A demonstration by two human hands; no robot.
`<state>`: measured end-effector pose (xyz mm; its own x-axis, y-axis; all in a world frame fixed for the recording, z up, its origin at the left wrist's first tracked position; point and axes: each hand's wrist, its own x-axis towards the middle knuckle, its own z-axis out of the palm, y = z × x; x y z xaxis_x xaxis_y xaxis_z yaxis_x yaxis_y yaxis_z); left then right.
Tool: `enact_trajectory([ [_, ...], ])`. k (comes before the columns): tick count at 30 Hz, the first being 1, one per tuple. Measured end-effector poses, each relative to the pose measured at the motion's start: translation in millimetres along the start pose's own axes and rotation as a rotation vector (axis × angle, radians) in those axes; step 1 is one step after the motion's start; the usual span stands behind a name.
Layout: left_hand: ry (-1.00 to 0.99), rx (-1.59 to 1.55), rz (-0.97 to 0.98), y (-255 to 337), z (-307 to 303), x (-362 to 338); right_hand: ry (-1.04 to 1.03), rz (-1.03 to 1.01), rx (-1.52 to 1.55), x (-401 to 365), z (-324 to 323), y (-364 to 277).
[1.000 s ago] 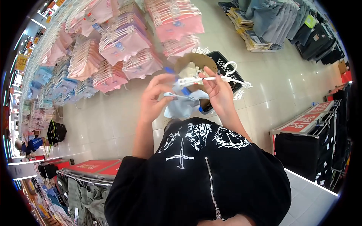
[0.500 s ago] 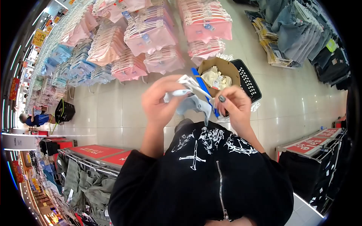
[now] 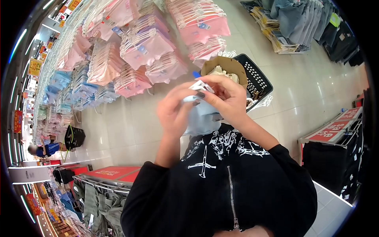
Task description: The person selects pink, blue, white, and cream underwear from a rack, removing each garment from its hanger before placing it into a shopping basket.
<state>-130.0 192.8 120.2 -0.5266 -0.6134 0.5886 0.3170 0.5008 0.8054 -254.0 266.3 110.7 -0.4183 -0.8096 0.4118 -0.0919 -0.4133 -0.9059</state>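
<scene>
A white hanger [image 3: 200, 85] is between my two hands in front of my chest, with a light blue garment [image 3: 199, 118] hanging beneath it. My left hand [image 3: 173, 108], slightly blurred, has its fingers closed on the garment's upper edge near the hanger. From the other side, my right hand [image 3: 227, 98] pinches the hanger, its fingers bent over the top. The two hands nearly touch. Behind them, a cardboard box [image 3: 242, 73] holding cream-coloured items stands by a black basket [image 3: 258, 75]. A bit of a blue object [image 3: 196, 74] shows above my hands.
Racks of pink garments [image 3: 146, 51] and blue garments [image 3: 85, 85] stand ahead and left. Denim [image 3: 298, 23] hangs at the upper right. Red-signed racks [image 3: 112, 173] flank me on both sides. A person [image 3: 47, 149] is at the far left beside a black basket [image 3: 75, 136].
My right hand has moved left and up to the hanger, close to my left hand. The light blue garment now hangs wider below. The view has turned slightly.
</scene>
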Motion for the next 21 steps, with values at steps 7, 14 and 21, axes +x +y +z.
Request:
enact_trajectory([
  [7, 0.121, -0.007, 0.126, -6, 2, 2, 0.123, 0.101, 0.182, 1, -8, -3],
  [14, 0.072, 0.257, 0.160, 1, -1, 13, 0.053, 0.019, 0.289, 0, -13, 4],
  [21, 0.127, 0.116, 0.129, -2, 0, 9, 0.034, 0.036, 0.502, 2, -16, -5],
])
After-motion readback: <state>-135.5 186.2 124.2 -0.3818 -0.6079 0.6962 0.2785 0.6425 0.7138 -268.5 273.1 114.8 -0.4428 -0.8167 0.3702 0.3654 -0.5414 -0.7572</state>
